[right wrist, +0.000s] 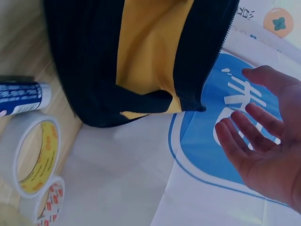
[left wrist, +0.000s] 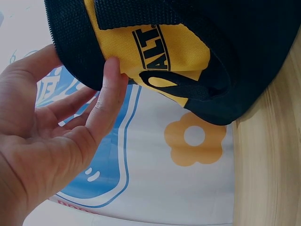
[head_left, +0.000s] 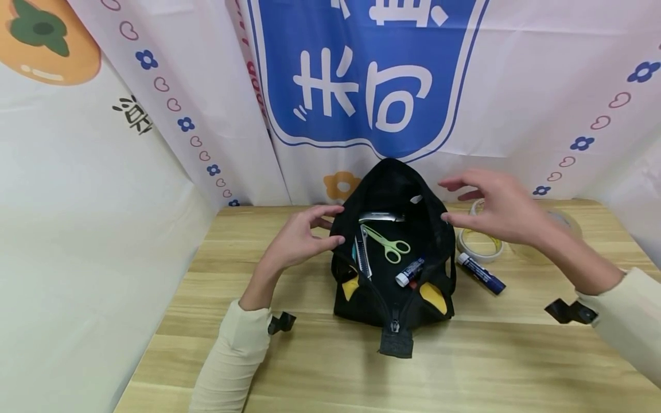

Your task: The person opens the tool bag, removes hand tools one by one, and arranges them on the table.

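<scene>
A black zippered bag [head_left: 361, 310] with yellow panels stands open-mouthed on the wooden table. Inside lie green-handled scissors [head_left: 393, 250], a utility knife [head_left: 363, 255], a blue-and-white glue stick [head_left: 410, 272] and a dark, shiny elongated object [head_left: 381, 217]. My left hand [head_left: 299, 238] is at the bag's left rim; its thumb and fingertips touch the fabric, fingers fairly straight. In the left wrist view, the thumb [left wrist: 110, 92] lies against the yellow side panel. My right hand [head_left: 498, 206] hovers by the right rim, fingers spread. The right wrist view shows that hand [right wrist: 268, 136] apart from the bag, holding nothing.
Right of the bag lie a second blue glue stick [head_left: 481, 274] and a tape roll [head_left: 494, 256], with another tape roll [right wrist: 56, 202] behind it. A clear round item [head_left: 568, 223] sits partly behind my right forearm. Printed cloth [head_left: 496, 115] hangs behind the table.
</scene>
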`<state>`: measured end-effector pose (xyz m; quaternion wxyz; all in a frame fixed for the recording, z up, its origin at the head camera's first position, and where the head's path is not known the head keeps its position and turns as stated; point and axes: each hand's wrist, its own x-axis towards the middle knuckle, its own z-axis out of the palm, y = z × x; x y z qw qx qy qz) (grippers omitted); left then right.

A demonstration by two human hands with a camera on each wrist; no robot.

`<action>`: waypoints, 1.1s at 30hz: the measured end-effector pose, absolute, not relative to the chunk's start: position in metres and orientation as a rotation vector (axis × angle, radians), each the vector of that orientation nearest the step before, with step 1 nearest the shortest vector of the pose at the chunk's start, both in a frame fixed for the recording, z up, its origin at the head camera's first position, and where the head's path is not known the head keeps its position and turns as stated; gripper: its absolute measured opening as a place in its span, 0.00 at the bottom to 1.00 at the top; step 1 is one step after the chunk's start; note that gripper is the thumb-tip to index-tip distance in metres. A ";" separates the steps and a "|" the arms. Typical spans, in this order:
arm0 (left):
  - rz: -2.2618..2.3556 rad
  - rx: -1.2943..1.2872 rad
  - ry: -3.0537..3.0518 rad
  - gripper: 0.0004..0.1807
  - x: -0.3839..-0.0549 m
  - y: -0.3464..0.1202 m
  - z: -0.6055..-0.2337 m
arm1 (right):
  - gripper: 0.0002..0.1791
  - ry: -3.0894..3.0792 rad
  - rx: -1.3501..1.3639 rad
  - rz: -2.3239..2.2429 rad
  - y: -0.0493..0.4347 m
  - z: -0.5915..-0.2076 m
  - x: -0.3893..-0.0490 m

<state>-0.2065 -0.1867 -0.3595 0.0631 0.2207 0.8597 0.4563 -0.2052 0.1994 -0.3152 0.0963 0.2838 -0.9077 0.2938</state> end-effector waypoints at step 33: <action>1.395 0.683 2.574 0.33 -0.207 -0.189 -0.360 | 0.30 -2.877 1.195 0.862 0.119 -0.346 -0.259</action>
